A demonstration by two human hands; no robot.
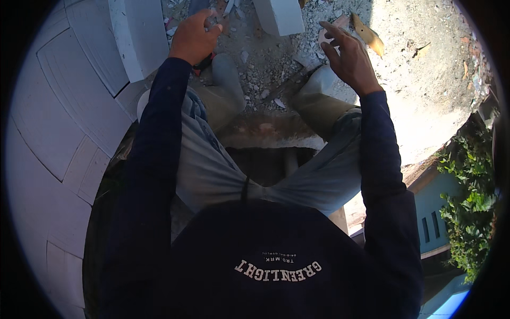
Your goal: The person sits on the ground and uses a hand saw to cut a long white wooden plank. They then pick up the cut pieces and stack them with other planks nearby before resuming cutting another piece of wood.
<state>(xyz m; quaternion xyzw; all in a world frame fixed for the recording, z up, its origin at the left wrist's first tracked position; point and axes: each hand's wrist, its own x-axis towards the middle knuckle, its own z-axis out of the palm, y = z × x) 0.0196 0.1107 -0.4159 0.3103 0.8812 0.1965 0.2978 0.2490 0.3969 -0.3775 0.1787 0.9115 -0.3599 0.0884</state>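
My left hand (pixel 195 38) is at the upper left with its fingers curled together. A small greyish bit (pixel 212 21) shows at its fingertips, too little of it visible to name. Below that wrist, a dark red and black thing (pixel 204 65) lies partly hidden. My right hand (pixel 350 57) hovers at the upper right with fingers apart, its thumb and index finger stretched forward. A pale, flat piece (pixel 323 36) shows beside those fingers, seemingly on the ground. Past the fingers lies a tan, curved fragment (pixel 367 35).
A long pale grey block (pixel 139 40) stands at the left, and another grey block (pixel 280 17) at top centre. Gravelly rubble (pixel 260 69) covers the ground between my legs. Grey panels (pixel 58 117) fill the left side; a leafy plant (pixel 473 202) grows at right.
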